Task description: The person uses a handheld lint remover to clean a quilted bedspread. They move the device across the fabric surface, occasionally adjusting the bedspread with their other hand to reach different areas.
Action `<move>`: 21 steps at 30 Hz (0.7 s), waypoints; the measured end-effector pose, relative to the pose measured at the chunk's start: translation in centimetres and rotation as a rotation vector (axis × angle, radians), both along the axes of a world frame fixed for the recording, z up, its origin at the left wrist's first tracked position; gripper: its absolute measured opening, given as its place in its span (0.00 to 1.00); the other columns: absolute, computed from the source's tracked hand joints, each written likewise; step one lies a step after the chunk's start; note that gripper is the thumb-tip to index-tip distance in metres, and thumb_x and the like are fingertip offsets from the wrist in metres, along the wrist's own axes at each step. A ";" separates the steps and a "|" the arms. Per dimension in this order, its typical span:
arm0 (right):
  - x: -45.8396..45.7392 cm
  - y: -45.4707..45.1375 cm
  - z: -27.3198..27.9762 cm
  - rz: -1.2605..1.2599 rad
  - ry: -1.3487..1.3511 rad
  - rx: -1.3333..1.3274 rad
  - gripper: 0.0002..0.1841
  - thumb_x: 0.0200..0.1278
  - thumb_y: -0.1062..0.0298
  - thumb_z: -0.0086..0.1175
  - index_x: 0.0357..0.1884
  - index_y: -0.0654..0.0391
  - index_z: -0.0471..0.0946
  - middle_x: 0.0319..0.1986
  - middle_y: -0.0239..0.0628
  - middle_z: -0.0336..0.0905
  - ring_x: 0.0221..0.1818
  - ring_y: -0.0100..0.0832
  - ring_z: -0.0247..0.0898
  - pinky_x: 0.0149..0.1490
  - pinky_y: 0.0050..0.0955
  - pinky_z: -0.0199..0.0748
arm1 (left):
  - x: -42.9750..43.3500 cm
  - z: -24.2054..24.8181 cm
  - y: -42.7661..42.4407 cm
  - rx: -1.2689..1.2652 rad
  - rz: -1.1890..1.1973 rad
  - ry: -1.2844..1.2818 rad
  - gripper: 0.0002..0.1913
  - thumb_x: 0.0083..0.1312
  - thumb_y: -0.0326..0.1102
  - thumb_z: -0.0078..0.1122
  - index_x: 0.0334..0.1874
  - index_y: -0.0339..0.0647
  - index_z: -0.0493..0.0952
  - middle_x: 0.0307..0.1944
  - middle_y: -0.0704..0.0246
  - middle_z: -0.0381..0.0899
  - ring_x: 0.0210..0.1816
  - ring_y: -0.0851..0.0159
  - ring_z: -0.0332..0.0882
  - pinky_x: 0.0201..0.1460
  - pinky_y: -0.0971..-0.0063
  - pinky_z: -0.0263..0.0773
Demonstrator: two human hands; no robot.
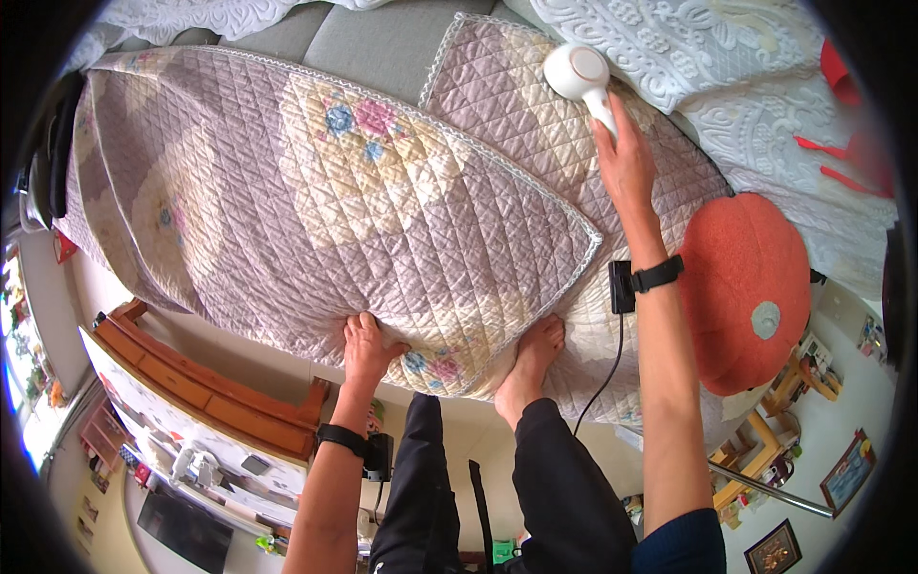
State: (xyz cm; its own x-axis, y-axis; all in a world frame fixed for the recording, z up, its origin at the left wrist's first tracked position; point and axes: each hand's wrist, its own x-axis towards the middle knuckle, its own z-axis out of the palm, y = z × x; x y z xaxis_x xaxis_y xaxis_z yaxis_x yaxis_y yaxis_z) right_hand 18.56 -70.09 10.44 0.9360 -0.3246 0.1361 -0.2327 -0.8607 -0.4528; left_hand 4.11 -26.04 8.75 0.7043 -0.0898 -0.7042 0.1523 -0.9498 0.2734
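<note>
My right hand grips the handle of a white handheld device with a round head, possibly a fabric shaver. It is over the far part of a quilted sofa cover; contact with the cloth cannot be told. On the front part of another quilted cover, mauve and cream with flowers and a braided edge, my left hand presses down with the thumb spread. Creases run out from under it. The corner of this cover lies over the other. My bare foot rests beside its edge.
A coral shell-shaped cushion sits right of my right forearm. White lace covers drape the grey sofa back. A wooden coffee table stands at lower left. A black cable hangs from my right wristband.
</note>
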 end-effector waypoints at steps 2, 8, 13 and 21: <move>1.8 1.2 -0.4 -0.024 -0.025 0.025 0.25 0.71 0.55 0.54 0.65 0.55 0.70 0.51 0.47 0.80 0.50 0.50 0.79 0.50 0.43 0.76 | 0.0 0.0 0.0 -0.007 0.013 0.014 0.39 0.40 0.40 0.83 0.49 0.32 0.65 0.54 0.48 0.68 0.59 0.40 0.66 0.61 0.53 0.68; 4.2 3.2 -1.0 0.003 0.024 0.124 0.24 0.72 0.53 0.52 0.65 0.52 0.70 0.50 0.46 0.81 0.49 0.51 0.78 0.50 0.43 0.77 | 0.2 0.3 0.0 0.004 0.018 0.033 0.38 0.41 0.40 0.83 0.49 0.33 0.66 0.54 0.49 0.69 0.59 0.40 0.66 0.61 0.54 0.68; 5.0 2.4 -0.2 0.026 0.008 -0.101 0.25 0.72 0.52 0.51 0.66 0.53 0.70 0.57 0.44 0.77 0.52 0.50 0.77 0.51 0.44 0.77 | 0.3 0.6 -0.2 0.005 0.026 0.032 0.37 0.41 0.40 0.82 0.49 0.33 0.67 0.55 0.49 0.69 0.59 0.42 0.67 0.61 0.54 0.68; 4.2 2.5 -0.2 0.246 0.020 0.024 0.26 0.72 0.53 0.52 0.66 0.54 0.69 0.53 0.48 0.79 0.50 0.50 0.78 0.49 0.44 0.77 | 0.4 0.7 -0.2 0.004 0.019 0.028 0.36 0.42 0.40 0.82 0.49 0.35 0.67 0.55 0.51 0.69 0.58 0.43 0.68 0.59 0.54 0.70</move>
